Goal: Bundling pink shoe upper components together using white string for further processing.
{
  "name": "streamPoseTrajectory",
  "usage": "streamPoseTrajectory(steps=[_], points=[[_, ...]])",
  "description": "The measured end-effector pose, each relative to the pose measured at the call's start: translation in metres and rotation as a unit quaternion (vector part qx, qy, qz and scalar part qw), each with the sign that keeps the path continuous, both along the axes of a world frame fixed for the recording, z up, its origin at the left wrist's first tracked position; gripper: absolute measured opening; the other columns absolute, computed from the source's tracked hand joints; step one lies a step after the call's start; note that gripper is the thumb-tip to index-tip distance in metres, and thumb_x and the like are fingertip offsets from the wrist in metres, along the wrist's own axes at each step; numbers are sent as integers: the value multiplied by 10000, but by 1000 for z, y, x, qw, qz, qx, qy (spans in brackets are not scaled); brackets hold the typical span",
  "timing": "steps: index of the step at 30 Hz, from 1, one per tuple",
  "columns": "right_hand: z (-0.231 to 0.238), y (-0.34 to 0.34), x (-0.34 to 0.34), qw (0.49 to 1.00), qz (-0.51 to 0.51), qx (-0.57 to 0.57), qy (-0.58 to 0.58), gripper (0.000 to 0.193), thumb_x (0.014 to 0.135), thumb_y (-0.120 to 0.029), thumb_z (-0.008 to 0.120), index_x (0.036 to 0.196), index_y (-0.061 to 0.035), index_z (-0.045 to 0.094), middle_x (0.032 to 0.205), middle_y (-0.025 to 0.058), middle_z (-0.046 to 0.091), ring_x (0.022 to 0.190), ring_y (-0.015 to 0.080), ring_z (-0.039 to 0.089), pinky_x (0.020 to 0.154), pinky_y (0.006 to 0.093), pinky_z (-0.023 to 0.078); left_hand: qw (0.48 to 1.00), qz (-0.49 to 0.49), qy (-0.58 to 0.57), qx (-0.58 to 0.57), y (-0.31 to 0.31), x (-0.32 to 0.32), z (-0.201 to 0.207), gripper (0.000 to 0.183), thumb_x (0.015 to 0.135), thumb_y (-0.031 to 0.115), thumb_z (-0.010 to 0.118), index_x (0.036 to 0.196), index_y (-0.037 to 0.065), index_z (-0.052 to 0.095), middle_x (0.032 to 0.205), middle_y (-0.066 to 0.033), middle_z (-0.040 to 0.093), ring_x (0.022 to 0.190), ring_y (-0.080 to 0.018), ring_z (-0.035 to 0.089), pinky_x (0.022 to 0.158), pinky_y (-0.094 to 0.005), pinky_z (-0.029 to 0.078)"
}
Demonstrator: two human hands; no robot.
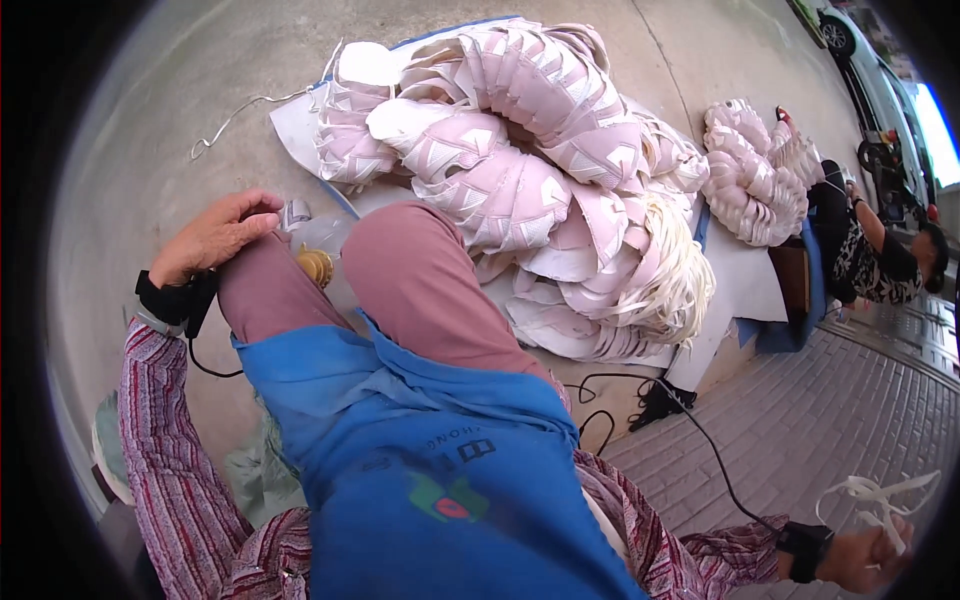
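My left hand lies over my left knee, its fingers loosely bent and nothing in them. At the lower right edge, far out to the side, my right hand is closed round white flat laces, whose loops stick up above the fingers. Ahead of my knees lies a heap of pink and white shoe uppers, nested in long curved stacks. A thick bundle of loose white laces hangs over the right side of that heap.
White sheeting lies under the heap. Beside my left knee are a clear plastic item and a gold-coloured round thing. More stacked uppers stand at right, near another person. A black cable runs to my right wrist.
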State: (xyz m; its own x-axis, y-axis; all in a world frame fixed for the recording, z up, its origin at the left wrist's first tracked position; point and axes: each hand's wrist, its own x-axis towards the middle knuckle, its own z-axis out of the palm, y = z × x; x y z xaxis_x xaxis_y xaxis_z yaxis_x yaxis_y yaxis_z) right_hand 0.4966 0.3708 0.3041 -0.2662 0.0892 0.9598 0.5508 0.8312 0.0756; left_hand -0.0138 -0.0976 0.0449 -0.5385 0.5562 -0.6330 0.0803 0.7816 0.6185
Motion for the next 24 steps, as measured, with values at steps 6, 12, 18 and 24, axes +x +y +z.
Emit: streamPoseTrajectory(steps=[6, 12, 18, 24], points=[[-167, -72, -208, 681, 479, -550, -60, 297, 950, -205, 384, 932, 54, 528, 757, 136, 547, 753, 227, 531, 733, 328, 421, 980, -43, 178, 73, -49, 47, -14, 380, 848, 275, 538, 1159, 57, 512, 1114, -129, 541, 1050, -270, 492, 945, -344, 369], [-358, -133, -393, 675, 294, -569, -365, 346, 849, -286, 561, 920, 43, 640, 800, 187, 657, 793, 296, 630, 742, 349, 470, 936, 62, 322, 129, -90, 88, -27, 378, 805, 244, 586, 1106, 23, 532, 1168, -156, 532, 1115, -331, 474, 966, -394, 357], [-437, -105, -490, 668, 74, -514, -534, 744, 780, -638, 498, 876, 82, 655, 854, 278, 633, 865, 383, 620, 812, 425, 445, 917, 131, 330, 179, -119, 84, -41, 354, 745, 237, 612, 999, -7, 576, 1052, -166, 593, 1047, -361, 532, 928, -430, 388], [-455, -115, -527, 680, -26, -431, -593, 896, 715, -702, 517, 935, 162, 614, 962, 344, 595, 1000, 434, 574, 910, 424, 420, 920, 162, 299, 195, -133, 89, -53, 360, 747, 280, 597, 943, -21, 578, 1025, -189, 596, 1023, -378, 540, 912, -460, 391]])
